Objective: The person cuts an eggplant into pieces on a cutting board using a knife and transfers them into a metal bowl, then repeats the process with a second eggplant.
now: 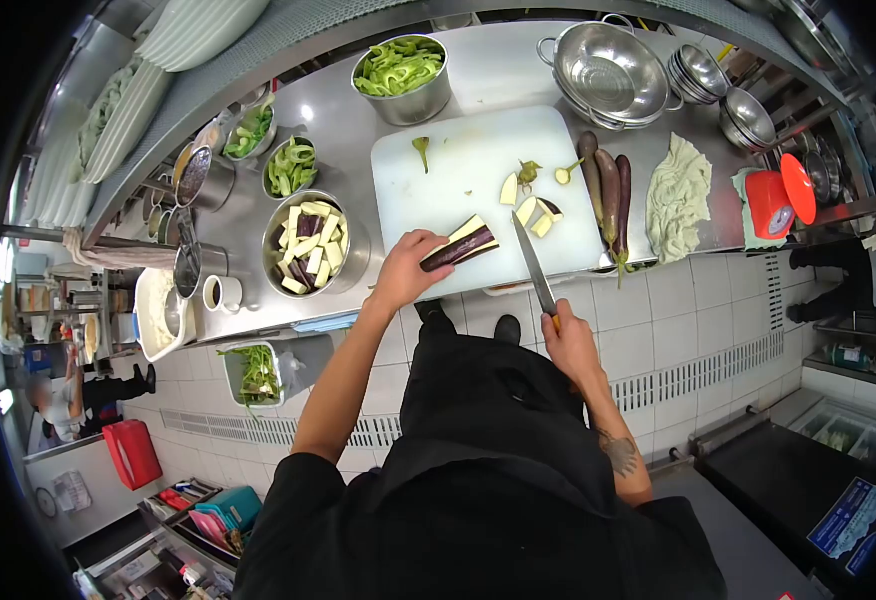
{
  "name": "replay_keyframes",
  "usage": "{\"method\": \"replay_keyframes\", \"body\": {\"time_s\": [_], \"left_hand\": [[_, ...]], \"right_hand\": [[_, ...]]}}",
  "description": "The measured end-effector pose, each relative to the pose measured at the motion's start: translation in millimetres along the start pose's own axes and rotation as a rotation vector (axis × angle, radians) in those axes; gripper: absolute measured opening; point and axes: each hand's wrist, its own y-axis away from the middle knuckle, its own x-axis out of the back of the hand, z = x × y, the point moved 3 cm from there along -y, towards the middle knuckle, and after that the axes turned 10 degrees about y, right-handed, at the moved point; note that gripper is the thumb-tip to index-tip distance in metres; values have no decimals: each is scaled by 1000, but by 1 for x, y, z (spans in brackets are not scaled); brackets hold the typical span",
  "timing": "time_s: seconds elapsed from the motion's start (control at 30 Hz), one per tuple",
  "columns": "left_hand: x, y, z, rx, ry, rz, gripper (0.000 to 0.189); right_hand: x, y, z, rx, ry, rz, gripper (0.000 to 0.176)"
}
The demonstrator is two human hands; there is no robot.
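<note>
On the white cutting board point(438, 200), my left hand point(413, 268) is closed around lengthwise strips of eggplant point(463, 245). My right hand point(570, 340) grips a kitchen knife point(534, 264) by its handle, the blade pointing away from me over the board's near edge. By the knife tip lie a few cut eggplant pieces point(542, 227), with trimmed stem ends point(528, 171) behind them. Whole eggplants point(610, 195) rest along the board's right side. A steel pot of eggplant chunks point(310, 247) stands to the left of the board.
Pots of sliced green vegetable point(399, 66) stand behind and left of the board. To the right are a colander point(613, 72), a crumpled cloth point(680, 185) and a red scale point(768, 205). A bin with green trimmings point(255, 375) sits below the counter. Other people stand at far left and right.
</note>
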Motion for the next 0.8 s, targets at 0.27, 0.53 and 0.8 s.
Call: {"method": "replay_keyframes", "body": {"time_s": [0.27, 0.53, 0.8], "left_hand": [[-18, 4, -26, 179, 152, 32, 52], [26, -16, -24, 294, 232, -114, 45], [-15, -23, -3, 83, -20, -229, 46]], "right_hand": [[17, 0, -40, 80, 191, -124, 19], [32, -14, -72, 181, 349, -153, 23], [31, -19, -88, 190, 374, -227, 25]]}}
